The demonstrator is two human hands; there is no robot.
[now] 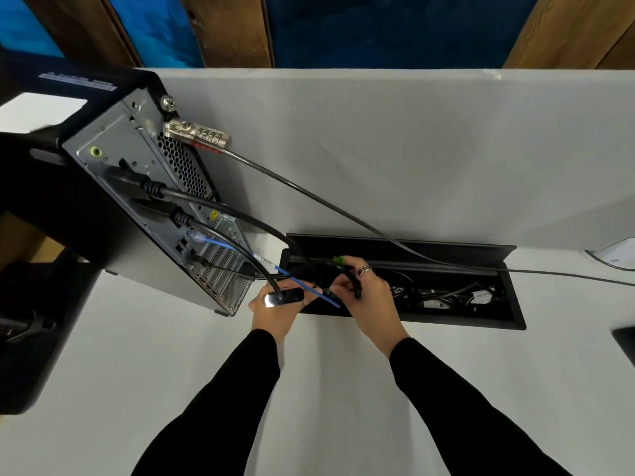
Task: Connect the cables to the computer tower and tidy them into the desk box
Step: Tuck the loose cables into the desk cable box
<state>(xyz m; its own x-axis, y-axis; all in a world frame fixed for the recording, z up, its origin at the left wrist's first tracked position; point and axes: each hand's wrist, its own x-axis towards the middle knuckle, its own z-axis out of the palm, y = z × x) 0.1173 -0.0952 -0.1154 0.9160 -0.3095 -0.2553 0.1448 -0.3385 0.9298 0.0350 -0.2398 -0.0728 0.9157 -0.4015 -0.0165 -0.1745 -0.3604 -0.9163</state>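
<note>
The computer tower (144,187) lies tilted in the upper left of the frame with its rear panel turned toward the middle, which leaves the ports facing the person. Several leads are already plugged in there: two thick black cables (220,207) near the top of the panel, a blue network cable (237,247) lower down, and a thinner black one below that. They all sweep down and right toward the desk box (481,250), a long black recess in the white desk (206,355) at centre right, whose lid is propped open against the grey partition (378,149) behind it.

Just left of centre, at the near left corner of the box, the left hand (278,314) is closed around a small black adapter block (283,298) that one black cable ends in, seemingly keeping it up off the desk while the slack is sorted. Right beside it, the right hand (371,297) is curled shut on a gathered loop of black cord (354,280); a green plug tip (338,260) pokes up above its fingers. That plug probably belongs to the lime-green audio jack (96,152) high on the tower, which is empty.

A steel security cable (309,190) runs from a combination lock (199,135) on the tower diagonally across the partition and over the box, off to the right edge. More cords already lie bundled inside the box on the right.
</note>
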